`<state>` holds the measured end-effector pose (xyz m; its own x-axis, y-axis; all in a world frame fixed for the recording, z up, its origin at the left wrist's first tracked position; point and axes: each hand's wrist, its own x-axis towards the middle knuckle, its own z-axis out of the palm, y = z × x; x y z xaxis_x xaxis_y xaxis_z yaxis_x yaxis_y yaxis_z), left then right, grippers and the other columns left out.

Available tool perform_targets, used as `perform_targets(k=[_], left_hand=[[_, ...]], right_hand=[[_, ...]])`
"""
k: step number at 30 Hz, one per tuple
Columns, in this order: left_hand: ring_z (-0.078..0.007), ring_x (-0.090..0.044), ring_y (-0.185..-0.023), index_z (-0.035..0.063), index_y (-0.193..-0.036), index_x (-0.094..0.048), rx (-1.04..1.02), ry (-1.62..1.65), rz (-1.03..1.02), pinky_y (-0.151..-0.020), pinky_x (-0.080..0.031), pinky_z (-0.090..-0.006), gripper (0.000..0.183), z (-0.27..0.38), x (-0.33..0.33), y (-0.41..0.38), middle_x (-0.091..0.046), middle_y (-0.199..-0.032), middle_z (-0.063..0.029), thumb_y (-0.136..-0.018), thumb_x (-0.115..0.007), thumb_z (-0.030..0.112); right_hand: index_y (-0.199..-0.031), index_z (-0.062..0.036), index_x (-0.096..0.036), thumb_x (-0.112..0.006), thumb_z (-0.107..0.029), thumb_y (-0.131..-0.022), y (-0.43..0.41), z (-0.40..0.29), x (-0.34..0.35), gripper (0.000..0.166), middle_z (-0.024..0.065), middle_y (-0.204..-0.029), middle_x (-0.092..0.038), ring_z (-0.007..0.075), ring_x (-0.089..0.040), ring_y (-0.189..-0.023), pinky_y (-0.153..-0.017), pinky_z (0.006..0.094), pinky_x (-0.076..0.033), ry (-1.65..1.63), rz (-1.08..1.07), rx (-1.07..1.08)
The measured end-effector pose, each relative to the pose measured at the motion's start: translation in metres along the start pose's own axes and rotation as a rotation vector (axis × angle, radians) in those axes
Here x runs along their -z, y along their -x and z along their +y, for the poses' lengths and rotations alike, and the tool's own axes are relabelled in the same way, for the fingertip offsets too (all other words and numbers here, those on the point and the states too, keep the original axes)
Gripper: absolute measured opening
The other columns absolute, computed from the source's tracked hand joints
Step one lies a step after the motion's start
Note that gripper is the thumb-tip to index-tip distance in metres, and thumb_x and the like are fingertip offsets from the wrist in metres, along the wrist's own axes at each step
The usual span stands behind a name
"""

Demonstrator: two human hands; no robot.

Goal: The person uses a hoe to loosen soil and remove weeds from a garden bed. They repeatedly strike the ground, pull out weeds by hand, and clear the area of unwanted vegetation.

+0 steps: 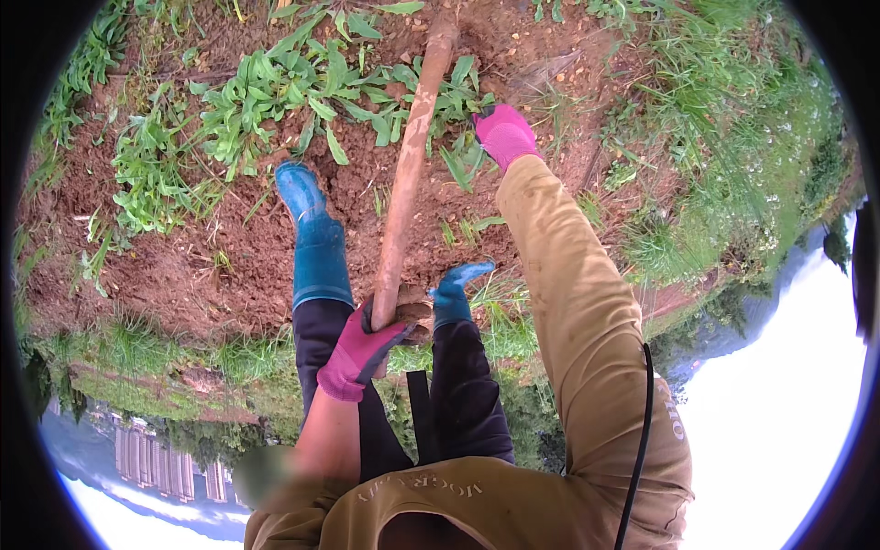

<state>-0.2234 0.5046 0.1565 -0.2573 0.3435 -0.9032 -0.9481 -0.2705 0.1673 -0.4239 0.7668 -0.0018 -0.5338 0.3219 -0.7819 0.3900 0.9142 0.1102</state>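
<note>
My left hand point(361, 350), in a pink glove with dark grey coating, is wrapped around the near end of a long wooden tool handle point(412, 155). The handle slants away across the red soil, smeared with mud. Its far end point(445, 27) runs to the top of the view, and I cannot make out a tool head there. My right hand point(505, 134), gloved the same way, reaches down beside the green leaves of a low broad-leaved plant point(462, 96). Its fingers are mostly hidden, so their grip does not show.
Blue rubber boots point(313, 234) point(455, 292) stand on loose red soil point(240, 275). Leafy plants point(268, 96) grow ahead and to the left. Tall grass point(708, 124) covers the right side. A black cable point(636, 447) runs along my right sleeve.
</note>
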Motion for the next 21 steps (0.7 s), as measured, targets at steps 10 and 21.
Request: perform_targets(k=[10, 21], left_hand=[[-0.0104, -0.053, -0.09, -0.0012, -0.125, -0.041, -0.038, -0.021, 0.152, -0.078, -0.045, -0.0248, 0.047, 0.002, -0.005, -0.005, -0.056, -0.103, -0.0053, -0.082, -0.059, 0.002], [-0.0121, -0.053, -0.089, -0.0022, -0.128, -0.037, -0.044, 0.104, 0.101, -0.077, -0.043, -0.0218, 0.053, -0.039, 0.017, -0.027, -0.056, -0.103, -0.0083, -0.086, -0.057, 0.022]], right_hand=[[-0.079, -0.0008, -0.062, -0.065, -0.027, -0.079, 0.065, 0.107, 0.028, 0.027, 0.0053, -0.056, -0.054, 0.0151, -0.054, -0.048, -0.044, 0.0304, -0.041, -0.7, -0.181, 0.038], [-0.073, -0.0052, -0.061, -0.062, -0.02, -0.083, 0.218, 0.285, -0.022, 0.019, 0.0009, -0.05, -0.048, 0.0107, -0.045, -0.038, -0.035, 0.0276, -0.036, -1.233, -0.171, -0.314]])
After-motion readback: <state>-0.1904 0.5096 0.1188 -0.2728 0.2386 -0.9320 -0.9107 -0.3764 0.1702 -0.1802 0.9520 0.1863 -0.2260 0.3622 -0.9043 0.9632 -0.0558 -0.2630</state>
